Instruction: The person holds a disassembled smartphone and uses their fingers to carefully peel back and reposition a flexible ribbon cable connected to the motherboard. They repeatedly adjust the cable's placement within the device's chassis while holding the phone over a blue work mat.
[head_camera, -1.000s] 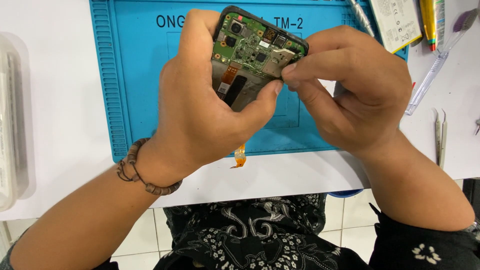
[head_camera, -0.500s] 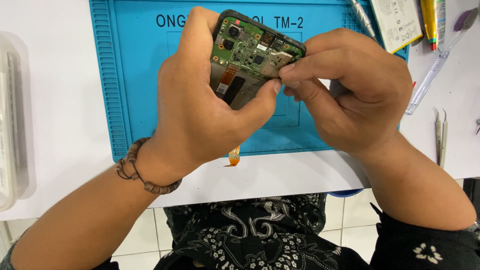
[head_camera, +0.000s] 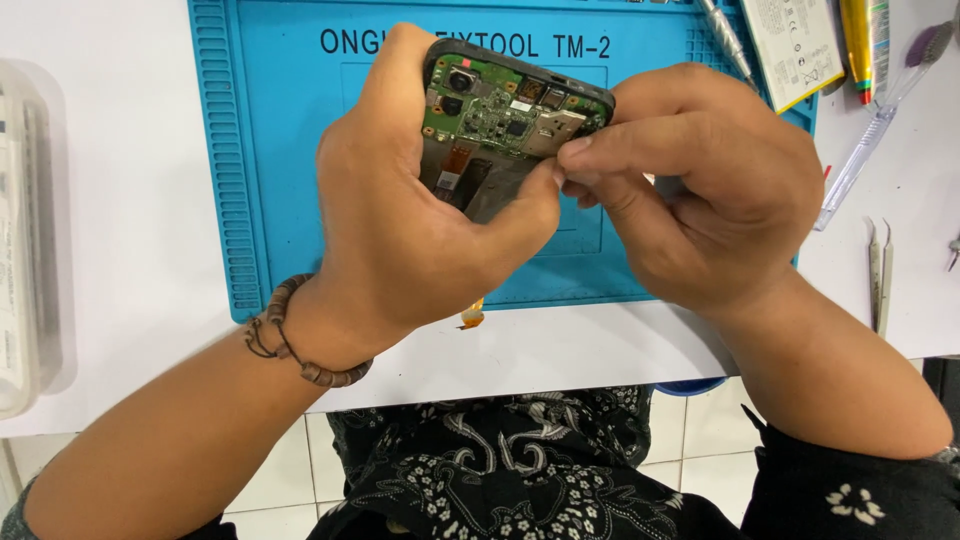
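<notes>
Leftmost, at nine o'clock on the white worktop (head_camera: 120, 150), lies a clear plastic case (head_camera: 28, 240). Just right of it starts the blue repair mat (head_camera: 290, 150), which fills the upper middle from ten to one o'clock. Our left hand (head_camera: 420, 230), with a beaded bracelet (head_camera: 300, 345) at the wrist, grips an opened phone (head_camera: 505, 110) above the mat at about twelve o'clock, rear side up, its green circuit board (head_camera: 480, 110) bare; the fingers wrap behind its far edge and the thumb presses across its lower part. An orange flex strip (head_camera: 472, 318) shows below that hand, at the mat's near edge. Our right hand (head_camera: 720, 200) meets the phone from three o'clock, its fingers (head_camera: 600, 150) pinched narrow at the board's right end; whether they hold some small part we cannot tell. Farther right, at two to three o'clock, lie a white card (head_camera: 795, 45), a clear-handled brush (head_camera: 880, 110) and metal tweezers (head_camera: 880, 270).
</notes>
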